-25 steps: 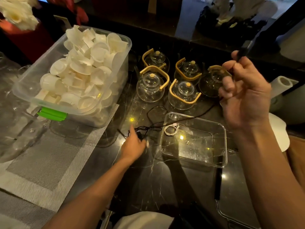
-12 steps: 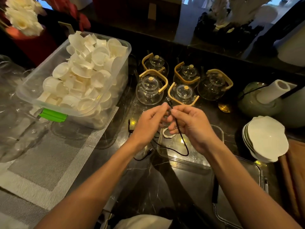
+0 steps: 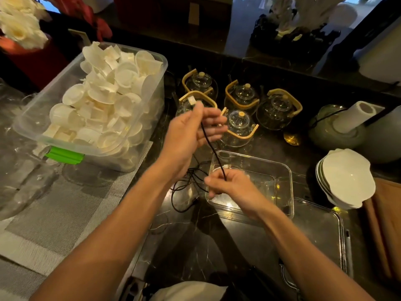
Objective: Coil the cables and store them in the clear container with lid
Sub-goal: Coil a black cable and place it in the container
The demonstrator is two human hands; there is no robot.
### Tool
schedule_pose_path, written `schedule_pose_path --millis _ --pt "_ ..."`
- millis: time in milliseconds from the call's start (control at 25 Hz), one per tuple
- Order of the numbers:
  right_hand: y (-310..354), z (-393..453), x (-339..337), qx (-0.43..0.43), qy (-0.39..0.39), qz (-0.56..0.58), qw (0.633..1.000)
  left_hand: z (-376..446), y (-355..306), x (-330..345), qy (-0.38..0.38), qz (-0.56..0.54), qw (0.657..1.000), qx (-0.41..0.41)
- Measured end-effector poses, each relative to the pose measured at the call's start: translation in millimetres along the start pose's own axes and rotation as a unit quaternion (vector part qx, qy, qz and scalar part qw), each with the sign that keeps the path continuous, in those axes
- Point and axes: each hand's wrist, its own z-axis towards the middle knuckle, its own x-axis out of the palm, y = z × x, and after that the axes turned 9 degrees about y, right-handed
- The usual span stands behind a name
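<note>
Dark marble counter (image 3: 191, 242), teapots (image 3: 238, 127) behind — left hand (image 3: 188, 135) pinching cable (image 3: 213, 151) up high, right hand (image 3: 230, 187) pinching it lower, over container (image 3: 282, 170); hands now farther apart than before

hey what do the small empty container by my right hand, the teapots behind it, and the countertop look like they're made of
Small container: clear rigid plastic, probably; see-through walls, rounded glossy rim.
Teapots: clear glass bodies and lids by their sharp reflections; handles look like pale bamboo or wood, matte tan.
Countertop: dark polished stone, perhaps marble, with thin white veins and mirror-like glare. It could be an imitation.
</note>
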Motion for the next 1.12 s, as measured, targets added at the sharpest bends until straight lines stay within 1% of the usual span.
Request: schedule_pose_path --millis 80,160,200,280,360,400,440,520,560,640,760,800,880,960,1000,1040,1080,1120 --pt "-14 14 11 0.045 -0.026 -0.092 0.994 0 -24 -5 0.004 -0.036 0.999 0.024" --pt "-14 30 18 0.074 -0.078 -0.122 0.987 -3 -31 -8 0.005 -0.029 0.999 0.034" --pt "-9 36 21 0.070 -0.103 -0.127 0.984 -4 -27 -11 -0.007 -0.017 0.999 0.031" --pt "6 43 18 0.031 -0.149 -0.130 0.980 -5 -7 -20 -0.063 0.001 0.998 -0.002" --pt "26 46 10 0.002 -0.176 -0.116 0.978 -7 19 -33 -0.127 0.002 0.990 -0.063" --pt "36 48 7 -0.006 -0.171 -0.100 0.980 -9 31 -37 -0.142 0.002 0.985 -0.094" --pt "45 49 5 -0.010 -0.154 -0.073 0.985 -11 42 -41 -0.140 0.001 0.983 -0.118" --pt "65 50 7 -0.031 -0.101 0.027 0.994 -15 56 -41 -0.117 0.008 0.981 -0.153" --pt "74 51 8 -0.050 -0.080 0.082 0.992 -16 59 -39 -0.114 0.021 0.979 -0.166" --pt "86 53 9 -0.103 -0.050 0.131 0.985 -15 58 -34 -0.123 0.043 0.975 -0.177" --pt "90 56 4 -0.172 -0.014 0.140 0.975 -8 42 -36 -0.142 0.060 0.976 -0.152" --pt "84 57 1 -0.174 -0.015 0.124 0.977 -5 34 -38 -0.148 0.060 0.977 -0.142" --pt "66 57 -7 -0.150 -0.014 0.076 0.986 -2 19 -43 -0.164 0.053 0.977 -0.127" --pt "44 55 -12 -0.100 0.031 0.017 0.994 -3 7 -47 -0.160 0.056 0.978 -0.118" --pt "34 55 -10 -0.067 0.059 -0.033 0.996 -5 3 -49 -0.151 0.058 0.980 -0.118" --pt "25 57 -7 -0.047 0.070 -0.095 0.992 -5 1 -49 -0.140 0.056 0.982 -0.117" --pt "17 61 0 -0.045 0.064 -0.153 0.985 -7 -2 -48 -0.128 0.047 0.984 -0.113" --pt "9 67 7 -0.051 0.040 -0.187 0.980 -8 -5 -47 -0.118 0.039 0.986 -0.106"
